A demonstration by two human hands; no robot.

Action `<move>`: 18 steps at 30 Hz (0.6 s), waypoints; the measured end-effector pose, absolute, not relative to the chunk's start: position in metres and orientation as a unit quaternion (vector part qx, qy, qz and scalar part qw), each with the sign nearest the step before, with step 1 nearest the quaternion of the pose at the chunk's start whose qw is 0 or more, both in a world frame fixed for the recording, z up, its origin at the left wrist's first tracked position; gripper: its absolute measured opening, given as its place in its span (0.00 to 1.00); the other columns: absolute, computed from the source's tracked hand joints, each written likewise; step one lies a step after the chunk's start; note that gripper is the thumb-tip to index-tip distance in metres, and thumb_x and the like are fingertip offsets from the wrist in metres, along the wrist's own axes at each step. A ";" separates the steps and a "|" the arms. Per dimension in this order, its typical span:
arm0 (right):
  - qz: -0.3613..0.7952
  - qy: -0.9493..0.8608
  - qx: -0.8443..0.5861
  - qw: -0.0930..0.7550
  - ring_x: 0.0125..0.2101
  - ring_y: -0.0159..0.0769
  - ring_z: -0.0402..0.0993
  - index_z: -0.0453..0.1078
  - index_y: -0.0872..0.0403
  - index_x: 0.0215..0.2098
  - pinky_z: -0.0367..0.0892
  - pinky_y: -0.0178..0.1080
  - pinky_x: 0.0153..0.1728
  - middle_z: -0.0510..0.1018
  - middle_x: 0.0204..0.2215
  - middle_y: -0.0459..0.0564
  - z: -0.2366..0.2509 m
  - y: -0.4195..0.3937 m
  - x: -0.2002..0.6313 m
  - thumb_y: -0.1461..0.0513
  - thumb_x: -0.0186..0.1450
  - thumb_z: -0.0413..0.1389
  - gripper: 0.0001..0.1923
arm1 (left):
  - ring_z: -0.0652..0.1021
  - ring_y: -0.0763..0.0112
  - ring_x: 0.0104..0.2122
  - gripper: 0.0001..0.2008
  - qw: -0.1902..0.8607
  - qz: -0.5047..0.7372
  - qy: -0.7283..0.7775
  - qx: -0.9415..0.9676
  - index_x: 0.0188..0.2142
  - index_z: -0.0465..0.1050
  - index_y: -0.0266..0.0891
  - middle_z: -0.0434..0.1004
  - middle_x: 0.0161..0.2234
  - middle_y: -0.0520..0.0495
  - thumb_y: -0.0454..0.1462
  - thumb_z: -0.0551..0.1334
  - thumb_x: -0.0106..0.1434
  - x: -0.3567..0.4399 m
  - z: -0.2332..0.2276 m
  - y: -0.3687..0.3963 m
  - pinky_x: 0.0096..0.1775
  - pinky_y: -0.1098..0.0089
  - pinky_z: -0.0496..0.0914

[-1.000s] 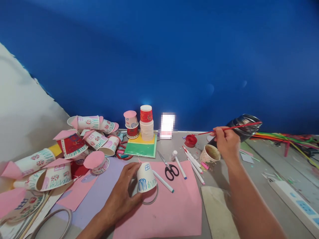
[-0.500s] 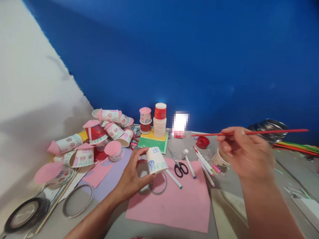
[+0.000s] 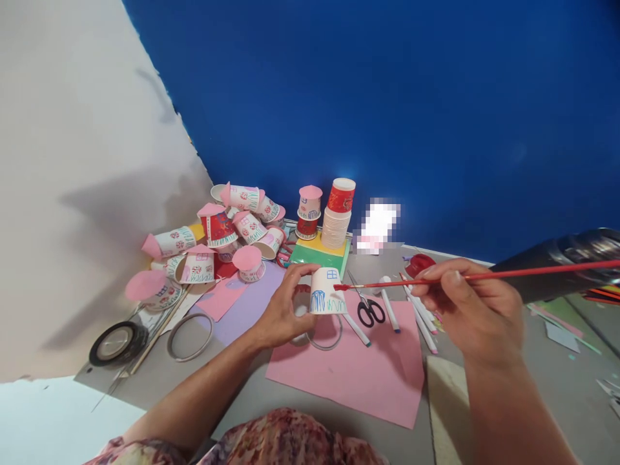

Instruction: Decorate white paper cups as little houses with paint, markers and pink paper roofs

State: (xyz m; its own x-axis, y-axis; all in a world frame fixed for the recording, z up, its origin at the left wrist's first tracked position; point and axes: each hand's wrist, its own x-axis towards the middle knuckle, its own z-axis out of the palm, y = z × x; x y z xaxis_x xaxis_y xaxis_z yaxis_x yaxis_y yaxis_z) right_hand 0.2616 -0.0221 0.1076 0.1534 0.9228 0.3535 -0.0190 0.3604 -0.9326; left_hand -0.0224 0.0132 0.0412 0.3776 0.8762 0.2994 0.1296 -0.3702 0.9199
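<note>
My left hand (image 3: 285, 313) grips a white paper cup (image 3: 325, 292), upside down, by its left side. A blue window, a blue door and green grass strokes are drawn on it. In my right hand (image 3: 472, 307) is a long red paintbrush (image 3: 411, 282), held between thumb and fingers. Its red-loaded tip is at the cup's right side, near the window drawing; whether it touches cannot be made out. Beneath the cup lies a pink paper sheet (image 3: 349, 387), with black-handled scissors (image 3: 371, 312) and several white markers (image 3: 391, 307) on or beside it.
Decorated paper cups (image 3: 217, 226) with pink cone roofs are piled at the left. A cup stack (image 3: 336, 227) stands on a green and yellow pad (image 3: 329, 258). Tape rolls (image 3: 119, 342) lie front left. A red paint pot (image 3: 420, 265) sits behind my right hand, near the blue wall (image 3: 387, 97).
My right hand has brought the brush tip from the red pot's side over to the cup. The whole view has shifted, and my patterned clothing now shows below.
</note>
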 end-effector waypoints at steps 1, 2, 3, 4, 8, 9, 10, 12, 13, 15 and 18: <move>0.377 -0.533 -0.427 0.626 0.23 0.34 0.75 0.81 0.51 0.34 0.65 0.34 0.20 0.82 0.26 0.50 0.107 -0.022 0.261 0.52 0.68 0.65 0.11 | 0.70 0.52 0.62 0.35 0.434 0.431 0.356 0.706 0.61 0.65 0.47 0.66 0.60 0.41 0.31 0.67 0.53 -0.023 0.042 0.013 0.60 0.54 0.72; 0.378 -0.532 -0.428 0.625 0.23 0.34 0.74 0.81 0.51 0.34 0.64 0.34 0.20 0.81 0.26 0.50 0.106 -0.022 0.260 0.52 0.68 0.65 0.11 | 0.71 0.52 0.61 0.35 0.435 0.431 0.356 0.706 0.61 0.65 0.46 0.66 0.60 0.41 0.31 0.67 0.53 -0.023 0.043 0.013 0.59 0.54 0.72; 0.378 -0.533 -0.429 0.624 0.23 0.34 0.74 0.81 0.50 0.35 0.64 0.35 0.20 0.81 0.26 0.50 0.105 -0.022 0.260 0.52 0.68 0.65 0.11 | 0.71 0.51 0.61 0.34 0.436 0.431 0.355 0.706 0.60 0.65 0.46 0.66 0.60 0.41 0.31 0.67 0.53 -0.023 0.044 0.013 0.59 0.53 0.72; 0.376 -0.533 -0.430 0.624 0.23 0.34 0.74 0.81 0.50 0.35 0.64 0.35 0.20 0.82 0.26 0.50 0.104 -0.022 0.259 0.52 0.68 0.65 0.11 | 0.71 0.51 0.61 0.34 0.438 0.429 0.354 0.706 0.60 0.65 0.46 0.67 0.59 0.41 0.32 0.67 0.53 -0.022 0.044 0.013 0.59 0.53 0.72; 0.373 -0.536 -0.438 0.618 0.24 0.36 0.75 0.82 0.48 0.35 0.64 0.37 0.20 0.82 0.28 0.50 0.102 -0.022 0.259 0.53 0.68 0.64 0.09 | 0.71 0.52 0.60 0.35 0.443 0.428 0.349 0.706 0.60 0.64 0.46 0.66 0.58 0.42 0.32 0.67 0.52 -0.021 0.042 0.013 0.60 0.52 0.71; 0.373 -0.538 -0.440 0.614 0.24 0.36 0.75 0.82 0.47 0.36 0.65 0.37 0.20 0.83 0.28 0.50 0.101 -0.023 0.259 0.53 0.68 0.64 0.09 | 0.71 0.53 0.60 0.35 0.446 0.429 0.347 0.705 0.60 0.64 0.46 0.65 0.58 0.42 0.31 0.67 0.52 -0.020 0.042 0.013 0.60 0.52 0.71; 0.374 -0.540 -0.441 0.612 0.24 0.36 0.75 0.82 0.47 0.36 0.65 0.37 0.20 0.83 0.29 0.50 0.101 -0.023 0.259 0.53 0.69 0.64 0.08 | 0.71 0.53 0.60 0.35 0.448 0.429 0.345 0.704 0.60 0.64 0.46 0.65 0.59 0.42 0.31 0.67 0.52 -0.020 0.041 0.013 0.60 0.52 0.71; 0.372 -0.545 -0.441 0.608 0.25 0.37 0.75 0.82 0.46 0.37 0.66 0.38 0.21 0.83 0.30 0.50 0.100 -0.025 0.259 0.53 0.69 0.63 0.08 | 0.70 0.53 0.60 0.36 0.449 0.429 0.343 0.705 0.61 0.64 0.46 0.65 0.59 0.42 0.31 0.66 0.52 -0.020 0.040 0.013 0.61 0.52 0.71; 0.371 -0.547 -0.441 0.607 0.25 0.37 0.75 0.82 0.46 0.37 0.66 0.38 0.21 0.83 0.30 0.50 0.100 -0.025 0.259 0.53 0.69 0.63 0.08 | 0.70 0.53 0.60 0.36 0.448 0.429 0.343 0.706 0.61 0.64 0.46 0.65 0.59 0.42 0.31 0.66 0.52 -0.020 0.040 0.013 0.60 0.52 0.71; 0.370 -0.551 -0.438 0.606 0.25 0.37 0.75 0.82 0.47 0.37 0.66 0.38 0.21 0.83 0.29 0.50 0.100 -0.026 0.259 0.53 0.69 0.64 0.08 | 0.71 0.53 0.60 0.36 0.444 0.428 0.344 0.708 0.61 0.64 0.46 0.65 0.59 0.42 0.31 0.66 0.51 -0.020 0.040 0.012 0.60 0.53 0.71; 0.370 -0.558 -0.436 0.602 0.25 0.36 0.75 0.82 0.47 0.37 0.65 0.37 0.21 0.82 0.29 0.50 0.100 -0.026 0.260 0.54 0.69 0.64 0.08 | 0.71 0.53 0.60 0.36 0.441 0.427 0.344 0.710 0.60 0.64 0.46 0.66 0.58 0.42 0.31 0.67 0.52 -0.020 0.042 0.011 0.59 0.53 0.72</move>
